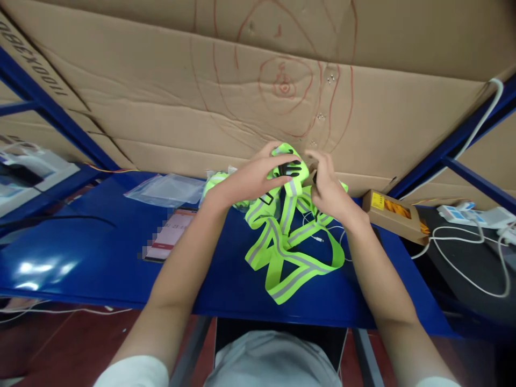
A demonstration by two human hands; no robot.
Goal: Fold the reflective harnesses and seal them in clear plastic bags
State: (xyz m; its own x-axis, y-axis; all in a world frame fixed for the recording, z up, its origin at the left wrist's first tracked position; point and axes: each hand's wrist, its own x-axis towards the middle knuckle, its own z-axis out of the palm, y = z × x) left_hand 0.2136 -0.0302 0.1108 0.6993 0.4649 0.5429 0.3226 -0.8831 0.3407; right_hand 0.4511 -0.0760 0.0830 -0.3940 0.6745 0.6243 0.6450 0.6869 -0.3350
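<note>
Pale-grey fabric [274, 363] is fronting the glossy blue tabletop [97, 236]. Above it, fluorescent-green webbing straps with silver reflective stripes [279, 247] are forming loose loops; apparently only the rear portion is being gathered, the rest lying unarranged. Over the tabletop's rear, the left hand [264, 171] is gripping that portion, fingers extended; the right hand [328, 188] is curling alongside, grasp unclear.

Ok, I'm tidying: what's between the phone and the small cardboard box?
In the head view, mainly green straps and a white cable lie between phone and box; the left forearm and right forearm cross.
</note>
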